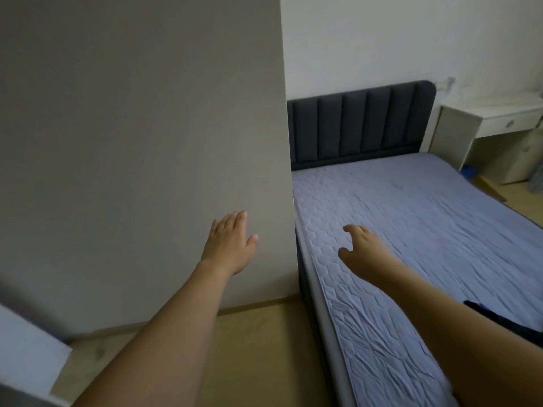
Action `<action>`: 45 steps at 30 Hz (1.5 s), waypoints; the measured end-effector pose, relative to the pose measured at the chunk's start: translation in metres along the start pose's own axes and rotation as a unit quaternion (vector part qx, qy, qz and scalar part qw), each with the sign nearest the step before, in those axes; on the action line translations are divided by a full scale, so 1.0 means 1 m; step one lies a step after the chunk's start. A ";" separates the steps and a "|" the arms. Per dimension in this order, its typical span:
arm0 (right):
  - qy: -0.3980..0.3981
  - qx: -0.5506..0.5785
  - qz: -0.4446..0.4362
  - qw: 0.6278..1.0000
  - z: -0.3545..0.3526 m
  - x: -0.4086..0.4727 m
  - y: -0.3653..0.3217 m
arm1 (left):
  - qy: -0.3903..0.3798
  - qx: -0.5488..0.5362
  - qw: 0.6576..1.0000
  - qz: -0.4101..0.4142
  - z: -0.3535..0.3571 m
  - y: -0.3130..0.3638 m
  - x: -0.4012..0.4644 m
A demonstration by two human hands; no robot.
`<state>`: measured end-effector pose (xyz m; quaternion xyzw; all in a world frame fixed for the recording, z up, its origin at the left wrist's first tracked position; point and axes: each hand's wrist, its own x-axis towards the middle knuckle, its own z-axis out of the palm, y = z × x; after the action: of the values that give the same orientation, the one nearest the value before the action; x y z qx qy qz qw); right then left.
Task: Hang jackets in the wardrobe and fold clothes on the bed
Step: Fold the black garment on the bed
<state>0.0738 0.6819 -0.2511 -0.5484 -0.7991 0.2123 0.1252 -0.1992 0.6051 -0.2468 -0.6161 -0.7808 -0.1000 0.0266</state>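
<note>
Dark garment at bed edge — probably soft, limp; grasp at shoulders — left hand and right hand open-fingered, empty.

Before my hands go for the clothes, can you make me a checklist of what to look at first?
1. Left hand free: ok, fingers straight, flat near the grey panel, holding nothing.
2. Right hand free: ok, relaxed over the bed, holding nothing.
3. Folding room on the bed: ok, the blue sheet is mostly bare.
4. Clothes to fold in sight: cannot tell, only a dark item shows at the right edge.
5. Jackets and hangers in sight: not ok, none show.
</note>
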 end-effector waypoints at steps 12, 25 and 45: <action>-0.029 -0.031 0.033 0.999 -0.059 0.070 0.229 | -0.047 -0.018 0.997 0.058 0.106 0.239 0.107; -0.193 -0.034 0.180 0.964 -0.043 0.102 0.654 | -0.279 -0.016 0.960 0.029 0.399 0.518 0.117; -0.270 -0.167 0.242 0.917 0.192 0.076 0.989 | -0.470 -0.014 0.880 -0.070 0.783 0.683 0.073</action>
<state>0.7771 1.0191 -0.8937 -0.6600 -0.6692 0.2391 -0.2437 0.5086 0.9739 -0.9165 -0.5344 -0.7412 0.1888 -0.3597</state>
